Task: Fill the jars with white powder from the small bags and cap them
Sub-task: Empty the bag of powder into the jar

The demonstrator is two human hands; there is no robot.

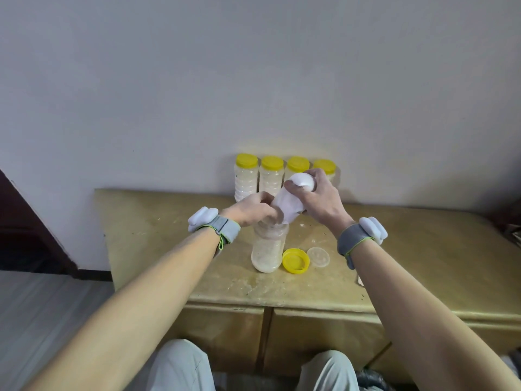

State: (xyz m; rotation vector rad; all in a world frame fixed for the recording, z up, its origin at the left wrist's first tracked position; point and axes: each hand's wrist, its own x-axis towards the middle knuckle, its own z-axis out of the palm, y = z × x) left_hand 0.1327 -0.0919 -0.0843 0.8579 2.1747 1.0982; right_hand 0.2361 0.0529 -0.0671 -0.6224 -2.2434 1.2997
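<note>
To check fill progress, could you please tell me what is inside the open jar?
The open jar holds white powder low down. Its mouth is hidden by the left hand and the bag, so any falling powder is unseen.

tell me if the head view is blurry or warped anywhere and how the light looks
Head view: soft even light, faint shadows, no strong glare on the table; wide-angle stretch in the forearms near the bottom; the white bag in the right hand is washed out.

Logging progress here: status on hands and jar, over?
Hands: right hand grips tilted bag, left hand holds its mouth at open jar. Powder in jar's bottom. Beside jar, yellow cap, off.
</note>
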